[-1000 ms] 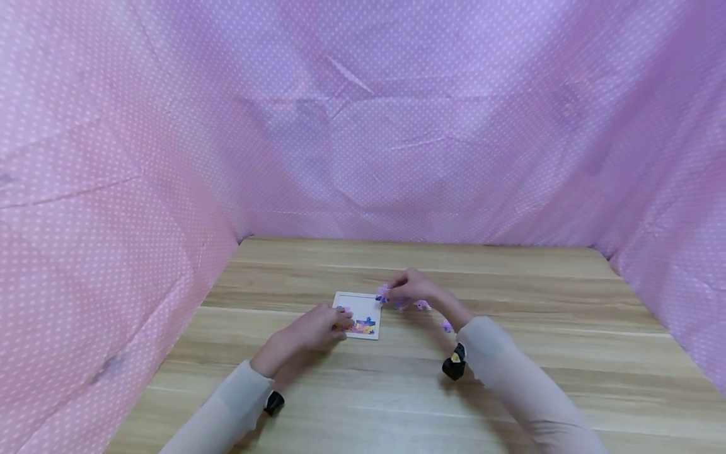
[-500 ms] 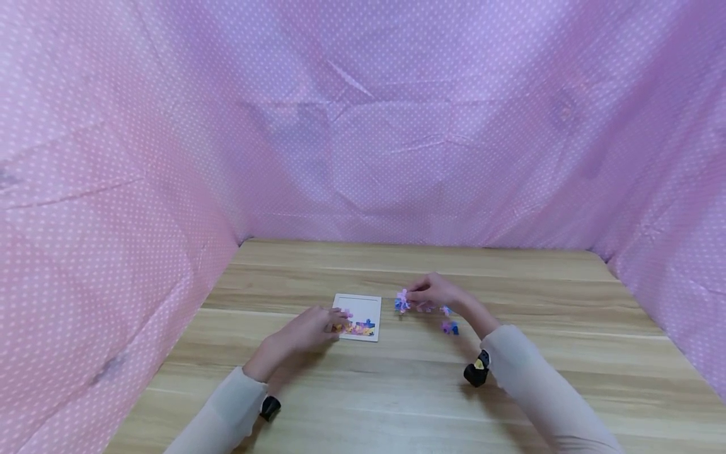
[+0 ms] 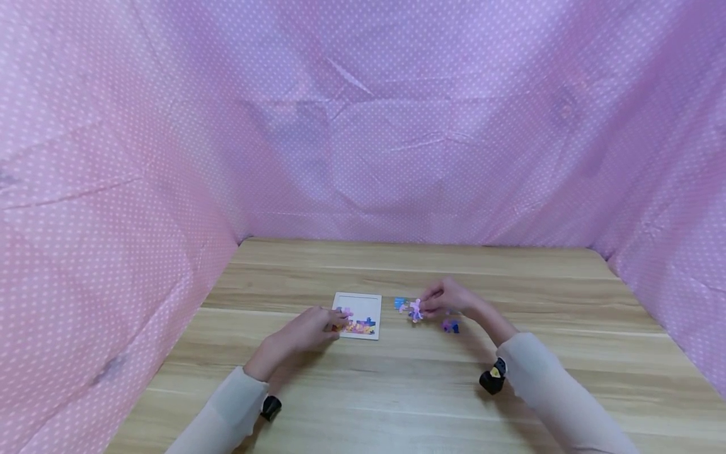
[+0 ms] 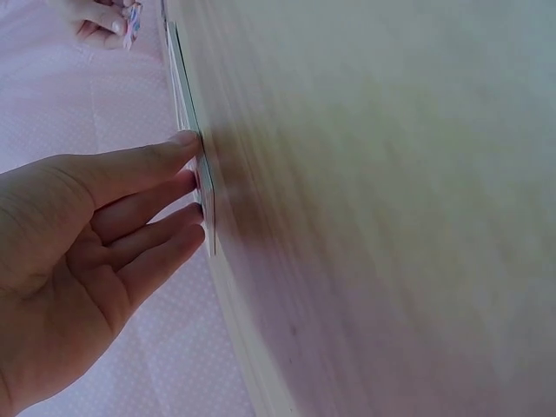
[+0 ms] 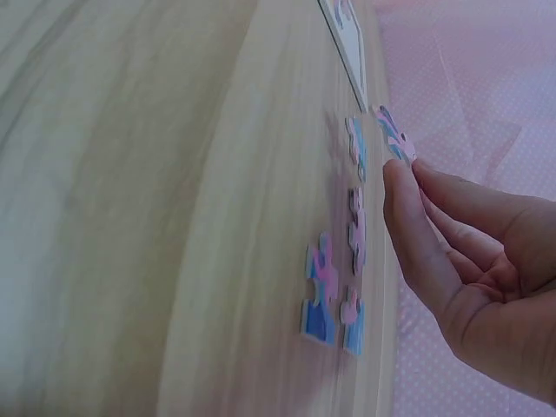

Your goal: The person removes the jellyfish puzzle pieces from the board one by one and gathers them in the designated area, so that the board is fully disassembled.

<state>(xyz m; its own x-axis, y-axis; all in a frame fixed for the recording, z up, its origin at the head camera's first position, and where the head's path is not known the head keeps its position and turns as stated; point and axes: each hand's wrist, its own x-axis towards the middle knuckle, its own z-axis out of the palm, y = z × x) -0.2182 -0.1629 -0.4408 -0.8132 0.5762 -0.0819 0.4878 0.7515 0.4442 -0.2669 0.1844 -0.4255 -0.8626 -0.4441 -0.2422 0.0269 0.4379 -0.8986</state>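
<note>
In the head view my left hand (image 3: 309, 328) rests at the left side of a white-framed puzzle tray (image 3: 358, 296). Its thumb and fingertips touch the tray, fingers only slightly bent, as the left wrist view shows. Joined pink, yellow and blue pieces (image 3: 363, 326) line the tray's near side. To the right of the tray, my right hand (image 3: 448, 297) pinches a pink and blue jigsaw piece (image 5: 393, 130) between thumb and fingertips. The piece is tilted above the table, close over other loose pieces.
Several loose jigsaw pieces lie right of the tray, among them a blue one (image 3: 399, 303) and a purple-blue one (image 3: 450, 326). Pink dotted cloth (image 3: 363, 157) hangs around the back and sides of the wooden table (image 3: 363, 391).
My right hand has moved right, away from the tray's edge, with a jigsaw piece in its fingers. The blue piece beside the tray is now uncovered. My left hand has barely shifted.
</note>
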